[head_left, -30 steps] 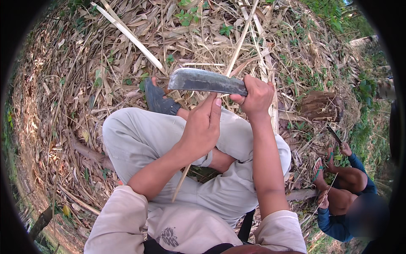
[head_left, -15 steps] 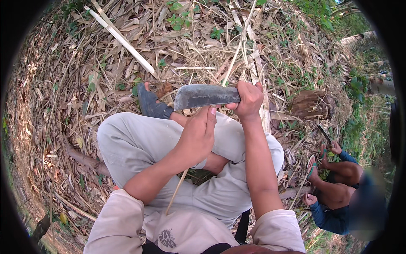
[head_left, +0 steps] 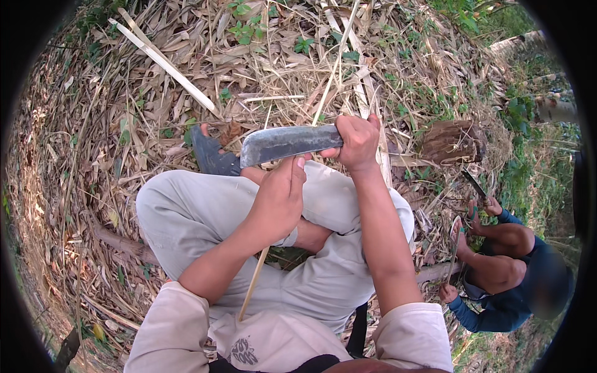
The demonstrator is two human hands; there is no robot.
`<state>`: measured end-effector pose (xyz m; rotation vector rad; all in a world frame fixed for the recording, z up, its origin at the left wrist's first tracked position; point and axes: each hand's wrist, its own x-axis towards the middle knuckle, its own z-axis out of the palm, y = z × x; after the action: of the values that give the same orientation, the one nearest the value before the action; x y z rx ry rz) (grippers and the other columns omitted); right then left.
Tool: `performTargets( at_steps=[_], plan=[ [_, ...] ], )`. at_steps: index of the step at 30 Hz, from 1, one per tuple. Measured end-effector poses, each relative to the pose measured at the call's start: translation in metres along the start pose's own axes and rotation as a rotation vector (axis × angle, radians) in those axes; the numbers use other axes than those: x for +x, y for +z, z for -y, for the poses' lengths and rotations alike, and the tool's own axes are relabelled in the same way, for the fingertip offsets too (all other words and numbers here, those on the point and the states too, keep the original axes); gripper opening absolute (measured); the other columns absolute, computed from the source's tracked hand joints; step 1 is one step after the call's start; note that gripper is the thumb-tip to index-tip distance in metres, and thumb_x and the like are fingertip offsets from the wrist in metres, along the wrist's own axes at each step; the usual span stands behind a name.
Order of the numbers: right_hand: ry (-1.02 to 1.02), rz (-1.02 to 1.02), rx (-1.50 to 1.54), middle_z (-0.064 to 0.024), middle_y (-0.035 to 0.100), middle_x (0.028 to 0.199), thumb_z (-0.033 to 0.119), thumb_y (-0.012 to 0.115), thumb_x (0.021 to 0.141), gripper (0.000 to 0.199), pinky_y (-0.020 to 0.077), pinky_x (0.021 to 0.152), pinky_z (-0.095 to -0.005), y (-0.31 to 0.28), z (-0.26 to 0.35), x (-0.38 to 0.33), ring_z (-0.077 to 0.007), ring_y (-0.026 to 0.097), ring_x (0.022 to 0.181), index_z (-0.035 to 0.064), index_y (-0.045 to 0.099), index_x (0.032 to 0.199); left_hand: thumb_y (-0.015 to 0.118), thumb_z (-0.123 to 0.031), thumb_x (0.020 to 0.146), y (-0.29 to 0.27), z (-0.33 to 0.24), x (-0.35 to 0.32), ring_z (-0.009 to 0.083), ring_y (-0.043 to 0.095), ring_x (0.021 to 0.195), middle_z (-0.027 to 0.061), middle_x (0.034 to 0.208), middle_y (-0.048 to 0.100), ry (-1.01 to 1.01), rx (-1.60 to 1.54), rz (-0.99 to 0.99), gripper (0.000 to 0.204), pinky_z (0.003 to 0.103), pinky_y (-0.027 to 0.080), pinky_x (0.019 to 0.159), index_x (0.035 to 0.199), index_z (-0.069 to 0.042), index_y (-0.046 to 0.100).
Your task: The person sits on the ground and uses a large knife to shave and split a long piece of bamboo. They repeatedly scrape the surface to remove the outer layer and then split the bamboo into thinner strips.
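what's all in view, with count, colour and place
knife: one, dark grey, in right hand
thin strip: one, tan, in left hand
split strips: several, pale, beyond the knife
stump: one, brown, right of the knife
dry leaves: many, tan, all around
plants: several, green, among dry leaves
co-worker: one, blue sleeves, at right, holding dark blade
shoe: one, dark grey, left of knife
trousers: one pair, pale grey, centre
shirt: one, beige, lower edge
right hand, left hand: two, bare, centre

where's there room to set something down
No spot looks truly bare; the freest leaf litter lies between the sandal and brown branch at left. Crowded: beyond the machete, where pale strips lie, and at right, near the stump and other person.
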<state>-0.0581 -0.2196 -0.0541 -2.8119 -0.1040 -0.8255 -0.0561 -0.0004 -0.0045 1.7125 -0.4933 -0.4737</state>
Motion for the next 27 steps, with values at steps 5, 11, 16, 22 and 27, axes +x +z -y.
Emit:
performTargets(
  at_steps=[5, 11, 16, 22, 27],
  plan=[
    [-0.103, 0.054, -0.097, -0.0062, 0.048, 0.054, 0.090, 0.029, 0.072, 0.082, 0.0343, 0.065, -0.0436, -0.017, -0.011, 0.011, -0.0272, 0.052, 0.049, 0.0112, 0.047, 0.066, 0.034, -0.034, 0.108, 0.003, -0.005, 0.000, 0.0021, 0.029, 0.056, -0.0032, 0.078, 0.044, -0.199, -0.201, 0.086, 0.039, 0.019, 0.028, 0.049, 0.117, -0.003, 0.056],
    [0.015, 0.204, -0.247, -0.0067, 0.055, 0.053, 0.082, 0.047, 0.076, 0.070, 0.0438, 0.056, -0.0441, -0.029, -0.038, 0.010, -0.0284, 0.059, 0.050, 0.0126, 0.054, 0.068, 0.035, -0.032, 0.108, 0.013, 0.003, 0.004, -0.0006, 0.028, 0.053, -0.0047, 0.077, 0.041, -0.366, -0.400, 0.132, 0.038, 0.017, 0.025, 0.045, 0.120, -0.003, 0.055],
    [0.397, 0.235, -0.313, -0.0173, 0.060, 0.059, 0.066, 0.047, 0.092, 0.062, 0.0473, 0.054, -0.0517, -0.058, -0.113, -0.018, -0.0411, 0.061, 0.057, 0.0074, 0.059, 0.076, 0.034, -0.031, 0.108, -0.008, -0.008, -0.009, 0.0138, 0.049, 0.064, 0.0047, 0.077, 0.051, -0.434, -0.365, 0.359, 0.038, 0.031, 0.043, 0.063, 0.120, -0.002, 0.055],
    [0.586, 0.284, -0.091, -0.0222, 0.056, 0.059, 0.057, 0.048, 0.096, 0.058, 0.0438, 0.056, -0.0508, -0.074, -0.083, -0.065, -0.0456, 0.058, 0.061, 0.0036, 0.059, 0.075, 0.031, -0.037, 0.108, 0.022, -0.010, 0.000, 0.0010, 0.025, 0.051, -0.0042, 0.080, 0.038, -0.556, -0.575, 0.385, 0.043, 0.018, 0.022, 0.041, 0.132, -0.006, 0.049],
    [0.472, 0.348, -0.010, -0.0182, 0.053, 0.055, 0.055, 0.052, 0.095, 0.056, 0.0433, 0.053, -0.0483, -0.084, -0.043, -0.031, -0.0396, 0.058, 0.056, 0.0040, 0.058, 0.072, 0.033, -0.041, 0.107, 0.010, -0.017, 0.010, 0.0008, 0.026, 0.051, -0.0039, 0.080, 0.037, -0.651, -0.641, 0.372, 0.047, 0.017, 0.021, 0.040, 0.132, -0.005, 0.049]
  ],
)
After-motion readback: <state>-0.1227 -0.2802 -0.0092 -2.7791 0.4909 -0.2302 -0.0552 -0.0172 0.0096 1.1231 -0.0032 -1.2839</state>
